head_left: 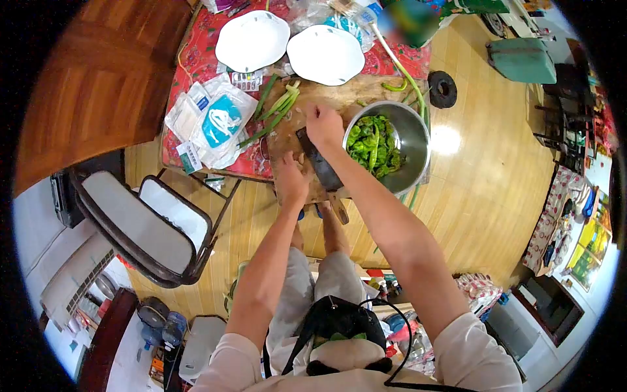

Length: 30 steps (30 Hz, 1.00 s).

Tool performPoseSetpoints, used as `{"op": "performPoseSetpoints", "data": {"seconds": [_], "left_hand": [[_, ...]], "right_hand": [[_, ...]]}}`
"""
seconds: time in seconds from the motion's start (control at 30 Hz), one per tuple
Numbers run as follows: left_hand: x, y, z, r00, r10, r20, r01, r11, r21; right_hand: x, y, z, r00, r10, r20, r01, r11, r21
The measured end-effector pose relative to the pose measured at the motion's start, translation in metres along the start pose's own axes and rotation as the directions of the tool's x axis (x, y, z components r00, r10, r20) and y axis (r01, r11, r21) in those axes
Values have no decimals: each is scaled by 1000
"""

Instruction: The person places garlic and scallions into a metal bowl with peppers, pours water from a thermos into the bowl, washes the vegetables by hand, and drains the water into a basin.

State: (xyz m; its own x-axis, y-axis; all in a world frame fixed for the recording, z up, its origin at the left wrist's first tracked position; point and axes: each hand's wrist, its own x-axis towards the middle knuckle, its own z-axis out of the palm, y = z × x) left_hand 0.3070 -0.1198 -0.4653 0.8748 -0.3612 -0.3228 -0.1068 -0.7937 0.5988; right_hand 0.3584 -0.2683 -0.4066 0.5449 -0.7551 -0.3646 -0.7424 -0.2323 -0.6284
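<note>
My left hand (292, 178) rests low over the wooden cutting board (326, 96), fingers bent down and apart from the thumb. Small pale bits lie by its fingertips. My right hand (324, 126) is closed in a fist at the far end of a dark-bladed cleaver (320, 163); whatever its fingers hold, if anything, is hidden. The cleaver lies on the board between my hands, its wooden handle pointing toward me. Scallion pieces (282, 106) lie at the board's left. A steel bowl (417, 153) of green leafy vegetables (373, 145) stands to the right of my right hand.
Two white plates (253, 40) sit at the back of the red-patterned table (251, 160). Plastic packages (215, 121) lie on its left side. A long scallion (398, 62) extends beside the bowl. A folding chair (140, 222) stands left of my legs.
</note>
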Motion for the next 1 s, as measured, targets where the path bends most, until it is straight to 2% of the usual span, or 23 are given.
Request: {"op": "performPoseSetpoints", "data": {"seconds": [0.03,0.07,0.1,0.17,0.2,0.23,0.3,0.37,0.43,0.5,0.57,0.6,0.67,0.7,0.73,0.77,0.8,0.87,0.9,0.93,0.97,1.0], "left_hand": [[2,-3,3,999,-16,28,15,1000,21],[3,-6,7,998,-34,58,31,999,44],[3,0,5,998,-31,62,28,999,42],[4,7,-2,996,-65,66,62,997,49],[4,12,-7,996,-62,63,59,997,53],[4,18,-12,998,-47,42,47,999,3],[2,21,-13,999,-37,24,38,999,-39],[5,14,2,980,104,-167,-99,994,41],[10,14,11,969,138,-206,-133,990,38],[20,9,27,955,168,-244,-166,986,33],[30,-7,43,992,119,-32,-122,979,-161],[28,-4,40,993,118,-29,-121,980,-157],[25,4,31,999,-25,30,32,966,-256],[26,-1,34,999,-22,31,29,967,-252],[29,-8,41,999,-24,44,38,941,-337],[29,-18,48,998,-29,59,51,907,-418],[32,-25,54,998,-28,58,50,907,-417],[36,-34,64,971,-225,76,235,863,-447],[30,-23,53,971,-225,76,235,863,-447],[19,-3,31,994,-106,-13,99,960,-261],[13,11,17,997,30,-76,-34,998,-53],[11,14,15,997,28,-76,-32,998,-51]], "right_hand": [[0,2,0,997,-47,54,47,999,-1],[-4,5,3,995,-66,70,56,989,134],[-5,9,1,996,-63,66,54,990,131],[-9,17,1,995,-92,37,80,965,249],[-17,8,-10,997,-40,73,16,954,299],[-17,10,-13,997,-42,71,18,952,305],[-22,10,-17,998,-60,14,57,987,150],[-34,-3,-33,999,6,47,-14,985,174],[-37,-3,-38,995,70,74,-83,978,194],[-39,2,-35,990,13,141,-72,904,420],[-44,12,-29,986,-37,161,-38,896,442],[-50,12,-30,979,-91,182,-4,885,465],[-63,15,-37,972,-116,205,7,885,466],[-71,15,-44,964,-143,223,24,886,464],[-80,17,-50,965,-144,219,26,884,467],[-93,20,-55,968,-167,184,38,831,556],[-105,23,-61,971,-188,147,52,768,638],[-120,50,-64,977,-162,138,37,766,642],[-128,63,-68,983,-135,128,21,764,645],[-137,68,-79,982,-136,128,21,763,646],[-147,69,-94,975,-21,221,-146,691,708],[-156,74,-107,943,82,323,-307,592,745]]}}
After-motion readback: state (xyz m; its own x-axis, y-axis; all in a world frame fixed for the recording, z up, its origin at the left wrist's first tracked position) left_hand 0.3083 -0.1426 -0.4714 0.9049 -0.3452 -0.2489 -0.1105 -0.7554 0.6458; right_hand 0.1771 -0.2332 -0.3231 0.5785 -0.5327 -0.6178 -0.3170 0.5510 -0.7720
